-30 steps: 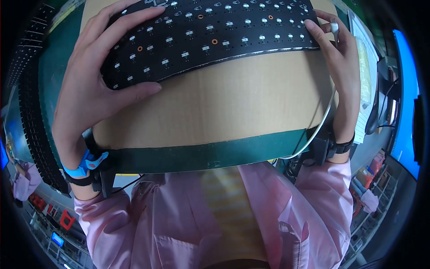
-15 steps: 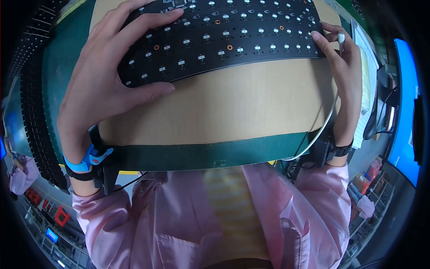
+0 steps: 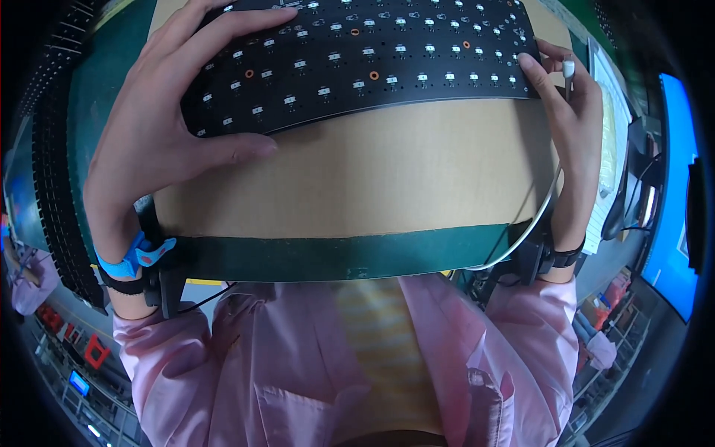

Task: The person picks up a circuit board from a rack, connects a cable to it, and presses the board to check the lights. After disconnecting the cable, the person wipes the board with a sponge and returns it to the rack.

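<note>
A black circuit board [image 3: 402, 65] with rows of small white components and copper-ringed holes lies over a tan board at the top. My left hand [image 3: 167, 104] spans the circuit board's left end, its index finger across the top face and its thumb along the near edge. The right edge sits between thumb and fingers of my right hand [image 3: 570, 100]. A white plug [image 3: 568, 69] stands up in the gap between that thumb and index finger. Its white cable [image 3: 540, 212] runs down past the wrist; whether the fingers press on the plug is hidden.
The tan board [image 3: 387, 179] rests on a green mat [image 3: 335, 257] that ends close to my body. Papers [image 3: 605, 134] lie right of my right hand, and a lit blue screen [image 3: 670, 208] stands beyond. A black slotted strip [image 3: 56, 194] runs along the left side.
The view has shifted slightly. My left hand and the circuit board's left end appear a little further left and up; the right hand keeps its hold on the right edge.
</note>
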`<state>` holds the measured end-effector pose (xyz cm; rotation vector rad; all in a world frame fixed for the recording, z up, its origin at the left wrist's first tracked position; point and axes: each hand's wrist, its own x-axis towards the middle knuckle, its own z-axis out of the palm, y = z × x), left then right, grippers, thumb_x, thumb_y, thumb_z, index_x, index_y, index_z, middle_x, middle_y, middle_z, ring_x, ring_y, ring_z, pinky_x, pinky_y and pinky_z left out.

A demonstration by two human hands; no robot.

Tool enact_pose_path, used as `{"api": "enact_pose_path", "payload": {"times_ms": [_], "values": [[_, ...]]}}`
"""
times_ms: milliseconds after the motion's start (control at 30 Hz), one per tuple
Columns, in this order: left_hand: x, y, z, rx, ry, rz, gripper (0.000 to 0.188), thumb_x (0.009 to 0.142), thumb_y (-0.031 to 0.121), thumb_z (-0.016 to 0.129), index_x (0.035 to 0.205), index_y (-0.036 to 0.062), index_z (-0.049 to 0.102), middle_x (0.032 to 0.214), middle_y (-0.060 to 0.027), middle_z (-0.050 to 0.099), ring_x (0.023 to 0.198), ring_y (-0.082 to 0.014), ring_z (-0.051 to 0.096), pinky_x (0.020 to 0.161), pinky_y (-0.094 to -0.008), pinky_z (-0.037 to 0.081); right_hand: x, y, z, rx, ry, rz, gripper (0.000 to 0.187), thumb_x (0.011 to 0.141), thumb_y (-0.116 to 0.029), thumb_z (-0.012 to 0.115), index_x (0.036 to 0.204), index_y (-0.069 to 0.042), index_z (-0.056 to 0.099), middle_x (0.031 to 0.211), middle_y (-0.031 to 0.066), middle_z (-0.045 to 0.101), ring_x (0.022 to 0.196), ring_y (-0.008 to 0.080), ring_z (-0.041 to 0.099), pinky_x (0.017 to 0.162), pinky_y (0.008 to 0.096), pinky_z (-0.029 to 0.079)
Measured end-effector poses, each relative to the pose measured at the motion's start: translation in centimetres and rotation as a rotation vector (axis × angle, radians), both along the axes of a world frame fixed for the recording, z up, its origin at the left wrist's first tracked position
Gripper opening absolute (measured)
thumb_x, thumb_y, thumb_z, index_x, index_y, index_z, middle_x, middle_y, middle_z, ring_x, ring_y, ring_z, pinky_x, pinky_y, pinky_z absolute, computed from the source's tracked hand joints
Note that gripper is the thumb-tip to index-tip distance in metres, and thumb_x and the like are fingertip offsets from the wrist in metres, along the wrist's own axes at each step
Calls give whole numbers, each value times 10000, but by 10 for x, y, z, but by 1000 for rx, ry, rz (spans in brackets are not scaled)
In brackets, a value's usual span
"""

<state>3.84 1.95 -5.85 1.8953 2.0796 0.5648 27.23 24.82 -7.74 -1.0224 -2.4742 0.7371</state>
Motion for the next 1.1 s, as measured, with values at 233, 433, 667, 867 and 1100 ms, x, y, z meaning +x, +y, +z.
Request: {"api": "enact_pose_path", "payload": {"times_ms": [233, 433, 667, 867, 1100], "values": [[7, 8, 0, -7, -7, 7, 862, 369, 34, 762, 1185, 130, 503, 1278, -94, 394, 1170, -295, 399, 977, -376, 330, 3, 5, 0, 49, -47, -17, 318, 773, -251, 662, 1005, -37, 620, 734, -3, 548, 606, 53, 489, 565, 170, 375], [45, 21, 21, -72, 76, 125, 847, 382, 23, 757, 1185, 120, 504, 1273, -101, 408, 1175, -286, 402, 979, -374, 329, 9, 13, -5, -41, 30, -3, 312, 770, -256, 665, 1000, -48, 628, 740, 4, 559, 599, 55, 495, 562, 183, 384], [19, 8, 15, -49, 115, 76, 822, 416, 53, 768, 1190, 130, 501, 1283, -104, 408, 1177, -283, 404, 981, -372, 332, 3, 9, -5, -4, 39, 12, 341, 784, -269, 648, 1044, -52, 608, 720, -4, 543, 597, 61, 510, 562, 185, 381], [24, -3, 0, 111, 96, 123, 810, 440, 116, 795, 1194, 148, 498, 1289, -106, 406, 1173, -284, 409, 968, -366, 350, 8, 4, 0, -11, 200, 3, 335, 838, -274, 578, 1088, -50, 580, 680, -19, 517, 571, 48, 495, 526, 175, 353], [-39, -35, -1, 75, 49, -135, 920, 444, 245, 802, 1272, 187, 405, 1295, -106, 393, 1140, -311, 432, 928, -374, 386, -46, -114, 26, -572, 212, 47, 300, 903, -198, 453, 1094, 10, 554, 582, -14, 524, 463, 23, 440, 445, 169, 319]]}}
